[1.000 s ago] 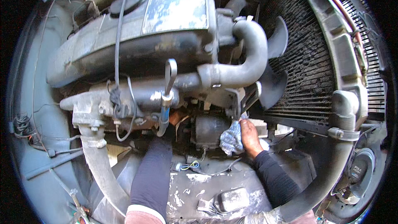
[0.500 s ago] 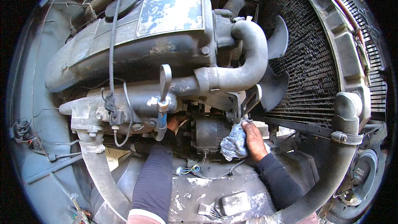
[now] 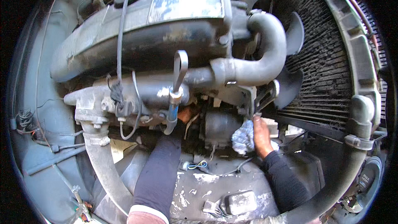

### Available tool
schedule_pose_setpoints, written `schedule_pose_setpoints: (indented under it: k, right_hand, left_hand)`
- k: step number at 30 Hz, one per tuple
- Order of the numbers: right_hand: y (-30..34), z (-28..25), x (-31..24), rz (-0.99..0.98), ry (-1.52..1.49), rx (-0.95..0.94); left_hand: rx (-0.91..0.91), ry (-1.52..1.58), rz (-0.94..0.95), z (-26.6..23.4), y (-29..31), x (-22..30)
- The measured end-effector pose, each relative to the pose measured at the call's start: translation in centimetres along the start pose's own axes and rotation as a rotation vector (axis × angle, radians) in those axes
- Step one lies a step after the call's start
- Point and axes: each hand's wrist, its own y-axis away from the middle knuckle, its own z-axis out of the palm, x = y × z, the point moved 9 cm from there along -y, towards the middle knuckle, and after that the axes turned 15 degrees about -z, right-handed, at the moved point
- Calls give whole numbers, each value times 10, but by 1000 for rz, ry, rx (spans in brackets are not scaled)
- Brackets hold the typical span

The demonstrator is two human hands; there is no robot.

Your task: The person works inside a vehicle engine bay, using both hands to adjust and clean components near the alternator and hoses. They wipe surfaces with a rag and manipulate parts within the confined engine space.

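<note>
The rag (image 3: 242,138) is bunched at the right end of the black housing (image 3: 222,127), clamped in the right hand (image 3: 261,136). Left of the housing, the left hand (image 3: 188,113) is partly hidden, so I cannot tell its grip; farther out, the fan (image 3: 295,35) stands beside the radiator (image 3: 321,68).

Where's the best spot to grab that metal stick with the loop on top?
Probably the loop handle, coming from above: it stands up past the blue tube, and its open ring offers fingers something to hook.
</note>
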Motion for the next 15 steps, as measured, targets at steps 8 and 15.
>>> schedule_pose_setpoints:
  k: [8,15]
  right_hand:
    - [4,8,9,-133,-10,-2]
    - [15,-39,-35,-203,336,107]
  left_hand:
    - [6,0,-8,-5,8,1]
    - [-28,21,-22,4,1,10]
